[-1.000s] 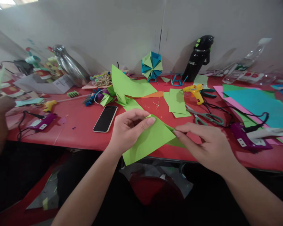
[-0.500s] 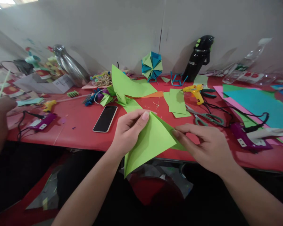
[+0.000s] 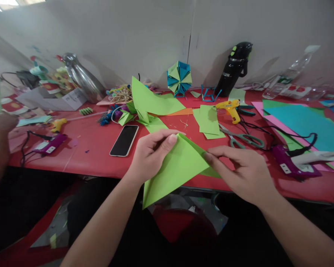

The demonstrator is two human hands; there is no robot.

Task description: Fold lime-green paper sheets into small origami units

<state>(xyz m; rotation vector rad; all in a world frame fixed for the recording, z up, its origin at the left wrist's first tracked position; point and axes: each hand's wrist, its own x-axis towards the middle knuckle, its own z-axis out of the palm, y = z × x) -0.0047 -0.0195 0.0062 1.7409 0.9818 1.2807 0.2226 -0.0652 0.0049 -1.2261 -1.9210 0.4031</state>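
Note:
A folded sheet of light green paper (image 3: 175, 168) is held up over the front edge of the red table, its lower corner pointing down toward my lap. My left hand (image 3: 151, 154) pinches its upper corner between thumb and fingers. On the other side, my right hand (image 3: 242, 172) grips the paper's right edge between thumb and forefinger. A dark gap along the upper right side shows two layers standing slightly apart. Behind my hands lie more green sheets (image 3: 158, 104), with cut green pieces (image 3: 208, 120) to their right. A phone (image 3: 124, 141) rests left of my left hand.
Scissors (image 3: 247, 139), a yellow glue gun (image 3: 231, 108) and a purple power strip (image 3: 292, 163) lie at right, beside coloured sheets (image 3: 306, 116). A black bottle (image 3: 235, 68) and a blue-green paper wheel (image 3: 179, 78) stand by the wall. Another person's hand (image 3: 0, 137) is far left.
The paper's lower corner has swung slightly left, and its front layer's right corner has come closer to my right fingers. Both hands keep their hold in nearly the same place.

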